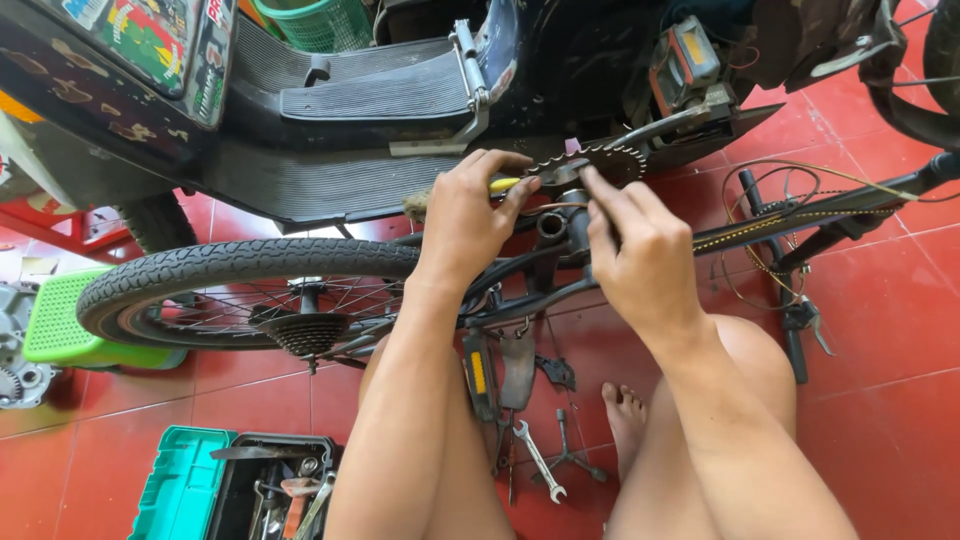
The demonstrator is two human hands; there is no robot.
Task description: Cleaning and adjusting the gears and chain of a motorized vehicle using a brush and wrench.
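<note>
Both forearms reach forward from the knees. Left hand point(468, 212) is closed around a yellow-handled tool point(505, 184), its tip hidden behind the fingers. Right hand point(632, 250) pinches the toothed chainring point(598, 160) on the black bicycle frame point(560, 290) lying on the floor. At bottom left, an open green toolbox point(185, 480), partly cut off, holds metal tools hard to make out

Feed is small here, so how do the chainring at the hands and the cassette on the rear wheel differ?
The chainring is one flat toothed disc, lifted between both hands; the cassette is a stacked cone of sprockets, untouched on the wheel. The chainring looks wider, the cassette narrower. Both are dark toothed metal.
</note>
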